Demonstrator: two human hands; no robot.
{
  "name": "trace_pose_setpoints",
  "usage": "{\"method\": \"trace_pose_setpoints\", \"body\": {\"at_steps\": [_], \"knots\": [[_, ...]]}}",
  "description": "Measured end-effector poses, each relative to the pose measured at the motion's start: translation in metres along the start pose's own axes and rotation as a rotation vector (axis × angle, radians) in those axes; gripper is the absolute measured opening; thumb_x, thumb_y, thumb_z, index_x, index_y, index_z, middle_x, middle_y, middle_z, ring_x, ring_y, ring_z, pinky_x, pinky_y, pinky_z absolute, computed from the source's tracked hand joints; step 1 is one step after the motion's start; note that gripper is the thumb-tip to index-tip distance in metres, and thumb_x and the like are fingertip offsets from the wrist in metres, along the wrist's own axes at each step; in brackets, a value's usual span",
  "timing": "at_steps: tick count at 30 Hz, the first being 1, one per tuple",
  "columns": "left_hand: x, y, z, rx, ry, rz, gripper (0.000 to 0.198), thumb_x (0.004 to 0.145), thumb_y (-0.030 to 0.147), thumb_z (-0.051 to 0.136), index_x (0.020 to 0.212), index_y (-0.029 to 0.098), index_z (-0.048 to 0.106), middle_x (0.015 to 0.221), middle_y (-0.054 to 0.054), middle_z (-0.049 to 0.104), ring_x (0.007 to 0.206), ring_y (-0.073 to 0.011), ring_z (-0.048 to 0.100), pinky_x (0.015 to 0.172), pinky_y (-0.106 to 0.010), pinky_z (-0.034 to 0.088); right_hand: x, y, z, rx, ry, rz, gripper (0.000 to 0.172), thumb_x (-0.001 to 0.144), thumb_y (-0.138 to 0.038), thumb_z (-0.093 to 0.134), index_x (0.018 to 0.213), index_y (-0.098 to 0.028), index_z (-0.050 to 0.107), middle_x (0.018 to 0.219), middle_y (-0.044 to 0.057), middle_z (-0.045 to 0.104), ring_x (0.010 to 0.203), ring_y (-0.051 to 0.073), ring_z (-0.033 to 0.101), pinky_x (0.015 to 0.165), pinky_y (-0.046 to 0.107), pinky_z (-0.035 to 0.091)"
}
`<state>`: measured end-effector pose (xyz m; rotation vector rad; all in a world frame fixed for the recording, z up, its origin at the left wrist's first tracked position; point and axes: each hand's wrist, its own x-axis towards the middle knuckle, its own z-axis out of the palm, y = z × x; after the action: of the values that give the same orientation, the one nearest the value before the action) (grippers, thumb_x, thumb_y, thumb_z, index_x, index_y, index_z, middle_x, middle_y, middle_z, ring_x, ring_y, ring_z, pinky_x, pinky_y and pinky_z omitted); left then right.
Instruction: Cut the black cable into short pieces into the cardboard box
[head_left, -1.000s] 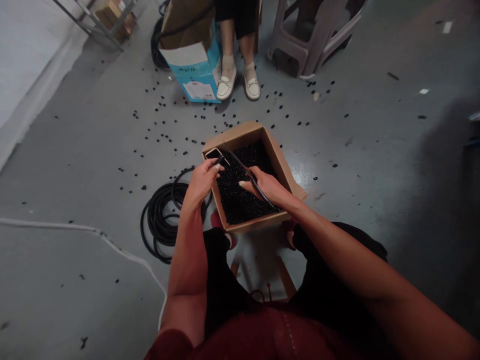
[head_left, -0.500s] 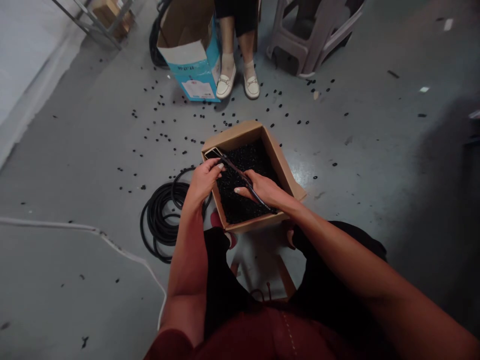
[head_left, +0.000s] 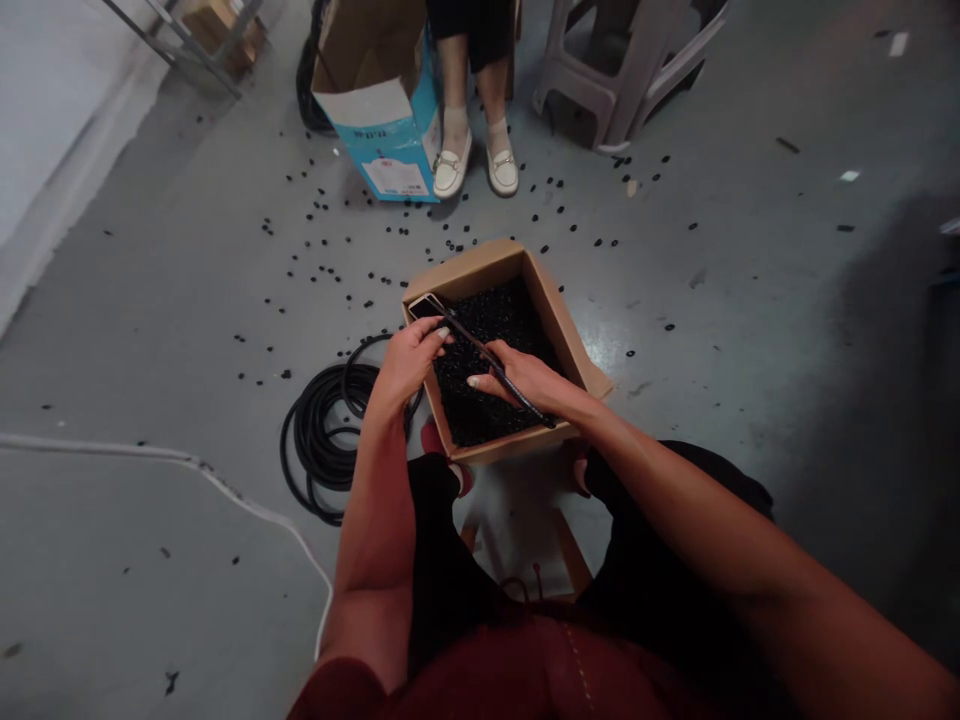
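Holding a long dark tool (head_left: 471, 337) in my right hand (head_left: 526, 376), I've just dipped it nearer my left hand (head_left: 412, 357), by the box (head_left: 564, 328)'s far left corner. So they work close, hands apart. What my left pinches, I can't quite tell.

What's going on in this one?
Someone leans over an open cardboard box of small black pieces. The right hand holds a long dark tool slanting across the box. The left hand is at the box's far left corner, near the tool's far end; what its fingers grip, if anything, is too hard to make out. A black coil lies on the floor to the left, and another person's white shoes show beyond the box.
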<state>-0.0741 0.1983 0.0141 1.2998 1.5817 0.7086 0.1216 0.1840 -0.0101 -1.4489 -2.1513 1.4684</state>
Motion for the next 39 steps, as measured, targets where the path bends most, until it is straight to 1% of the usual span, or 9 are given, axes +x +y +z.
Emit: {"method": "trace_pose_setpoints", "body": {"at_steps": [7, 12, 15, 19, 23, 28, 34, 36, 39], "knots": [[-0.001, 0.000, 0.000, 0.066, -0.014, 0.013, 0.029, 0.084, 0.029, 0.050, 0.102, 0.013, 0.067, 0.087, -0.005, 0.068, 0.070, -0.0110, 0.055, 0.071, -0.025, 0.044, 0.002, 0.001, 0.002, -0.034, 0.040, -0.005, 0.045, 0.086, -0.056, 0.051, 0.110, -0.018, 0.053, 0.103, 0.011, 0.065, 0.087, 0.023, 0.061, 0.070, 0.028, 0.041], [-0.002, 0.002, 0.002, 0.077, -0.004, 0.013, 0.031, 0.085, 0.029, 0.049, 0.106, 0.013, 0.065, 0.087, -0.006, 0.068, 0.070, -0.0113, 0.056, 0.072, -0.025, 0.045, 0.004, 0.000, 0.006, -0.057, 0.081, 0.036, 0.033, 0.090, -0.049, 0.046, 0.104, -0.020, 0.054, 0.091, 0.008, 0.067, 0.076, 0.020, 0.061, 0.063, 0.026, 0.037], [-0.003, 0.003, 0.002, 0.089, -0.033, 0.010, 0.031, 0.085, 0.030, 0.049, 0.107, 0.014, 0.064, 0.088, -0.005, 0.067, 0.071, -0.0111, 0.056, 0.070, -0.024, 0.045, 0.005, 0.002, 0.005, -0.096, 0.089, 0.055, 0.024, 0.089, -0.042, 0.047, 0.100, -0.021, 0.053, 0.082, 0.006, 0.066, 0.070, 0.019, 0.059, 0.059, 0.025, 0.034], [-0.003, 0.000, -0.002, 0.156, -0.081, 0.006, 0.028, 0.085, 0.034, 0.049, 0.097, 0.014, 0.065, 0.083, -0.004, 0.065, 0.067, -0.0107, 0.054, 0.066, -0.024, 0.044, 0.004, 0.003, 0.003, -0.124, 0.094, 0.075, 0.017, 0.086, -0.031, 0.048, 0.098, -0.022, 0.053, 0.077, 0.005, 0.065, 0.063, 0.018, 0.056, 0.055, 0.024, 0.031], [-0.003, 0.000, -0.006, 0.249, -0.088, 0.014, 0.028, 0.086, 0.035, 0.046, 0.087, 0.014, 0.064, 0.076, -0.003, 0.063, 0.063, -0.0108, 0.051, 0.062, -0.023, 0.041, 0.000, 0.000, 0.003, -0.116, 0.071, 0.117, 0.018, 0.085, -0.029, 0.047, 0.098, -0.022, 0.055, 0.072, 0.004, 0.065, 0.058, 0.016, 0.054, 0.054, 0.024, 0.031], [-0.005, 0.005, -0.008, 0.371, -0.094, 0.035, 0.028, 0.086, 0.034, 0.044, 0.083, 0.015, 0.063, 0.074, -0.002, 0.061, 0.068, -0.0125, 0.052, 0.064, -0.024, 0.038, -0.003, -0.002, 0.005, -0.153, 0.079, 0.152, 0.018, 0.084, -0.031, 0.048, 0.096, -0.022, 0.058, 0.071, 0.005, 0.064, 0.056, 0.016, 0.052, 0.053, 0.024, 0.030], [-0.005, 0.004, -0.009, 0.397, -0.092, 0.039, 0.028, 0.087, 0.035, 0.043, 0.085, 0.016, 0.063, 0.074, -0.001, 0.061, 0.067, -0.0125, 0.052, 0.064, -0.024, 0.038, -0.002, 0.000, 0.005, -0.133, 0.073, 0.159, 0.014, 0.082, -0.025, 0.047, 0.088, -0.022, 0.059, 0.069, 0.004, 0.064, 0.055, 0.016, 0.053, 0.052, 0.024, 0.029], [-0.004, 0.003, -0.009, 0.395, -0.092, 0.039, 0.028, 0.087, 0.034, 0.043, 0.085, 0.016, 0.063, 0.075, -0.001, 0.061, 0.067, -0.0123, 0.051, 0.063, -0.024, 0.038, 0.000, 0.002, 0.006, -0.142, 0.091, 0.142, 0.014, 0.082, -0.025, 0.047, 0.087, -0.022, 0.059, 0.070, 0.005, 0.065, 0.058, 0.016, 0.056, 0.053, 0.024, 0.029], [-0.004, 0.001, -0.009, 0.382, -0.095, 0.047, 0.029, 0.087, 0.036, 0.044, 0.088, 0.016, 0.065, 0.074, -0.001, 0.061, 0.065, -0.0116, 0.050, 0.063, -0.023, 0.039, 0.001, 0.007, 0.007, -0.183, 0.124, 0.124, 0.015, 0.084, -0.030, 0.047, 0.089, -0.022, 0.059, 0.077, 0.006, 0.068, 0.068, 0.019, 0.060, 0.057, 0.025, 0.031]]}}
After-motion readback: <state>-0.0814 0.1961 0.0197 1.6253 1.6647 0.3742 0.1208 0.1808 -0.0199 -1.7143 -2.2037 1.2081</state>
